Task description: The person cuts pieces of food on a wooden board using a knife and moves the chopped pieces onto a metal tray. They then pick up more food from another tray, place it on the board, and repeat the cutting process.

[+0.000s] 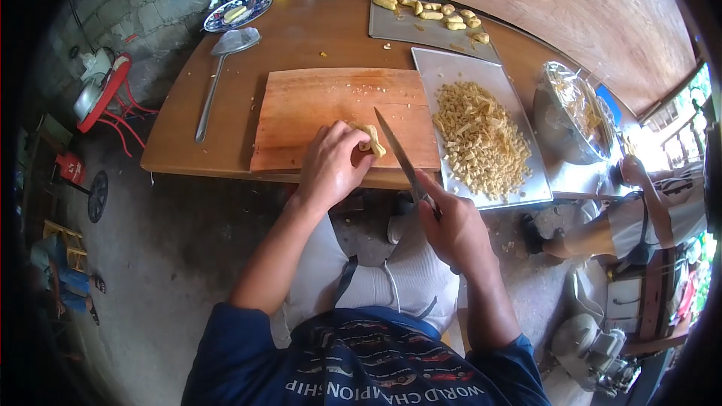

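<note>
My left hand [331, 161] is closed over pale yellow banana slices [370, 140], pressing them on the wooden cutting board [301, 101] near its front edge. The fingertips curl around the slices and partly hide them. In my right hand [454, 227] is the handle of a long kitchen knife [398, 149]. Its blade points up and away over the right part of the board, beside the slices and apart from them. A few small crumbs lie on the far part of the board. Right of it, a metal tray [535, 173] bears a heap of diced banana [481, 139].
A second tray [391, 24] with several peeled bananas [432, 15] sits at the back. A plastic-covered metal bowl [564, 124] stands at right, with another person [639, 203] beyond. At left lie a long-handled skimmer [218, 79] and a patterned plate [256, 9].
</note>
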The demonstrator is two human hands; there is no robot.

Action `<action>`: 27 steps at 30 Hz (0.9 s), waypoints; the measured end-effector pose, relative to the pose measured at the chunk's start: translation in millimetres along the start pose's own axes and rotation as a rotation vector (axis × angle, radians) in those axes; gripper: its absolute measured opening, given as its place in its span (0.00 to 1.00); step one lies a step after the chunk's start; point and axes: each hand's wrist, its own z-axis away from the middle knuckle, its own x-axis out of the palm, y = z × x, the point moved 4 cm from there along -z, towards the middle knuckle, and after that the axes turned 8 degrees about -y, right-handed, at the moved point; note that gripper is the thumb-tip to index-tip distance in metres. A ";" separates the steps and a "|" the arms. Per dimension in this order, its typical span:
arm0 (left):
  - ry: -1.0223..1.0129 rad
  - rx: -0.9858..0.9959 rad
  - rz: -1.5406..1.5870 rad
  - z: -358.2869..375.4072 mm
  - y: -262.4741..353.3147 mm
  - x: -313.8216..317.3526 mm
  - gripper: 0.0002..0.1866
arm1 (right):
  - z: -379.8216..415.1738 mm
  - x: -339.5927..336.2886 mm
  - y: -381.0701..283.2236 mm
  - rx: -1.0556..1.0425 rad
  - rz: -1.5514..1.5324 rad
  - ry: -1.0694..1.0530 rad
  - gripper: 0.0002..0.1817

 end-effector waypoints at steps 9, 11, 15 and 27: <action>0.078 0.050 0.027 -1.2 -2.4 10.9 0.18 | -3.9 9.0 1.1 -0.110 0.133 -0.002 0.31; 0.080 0.033 0.022 -0.4 -3.8 14.3 0.18 | -5.2 11.0 5.5 -0.132 0.160 0.000 0.32; 0.091 0.027 0.016 -0.9 -4.5 17.4 0.19 | -8.1 11.1 12.8 -0.173 0.254 -0.012 0.33; 0.124 0.027 0.039 2.1 -5.0 14.7 0.17 | -69.7 43.8 29.9 -0.183 0.240 0.000 0.31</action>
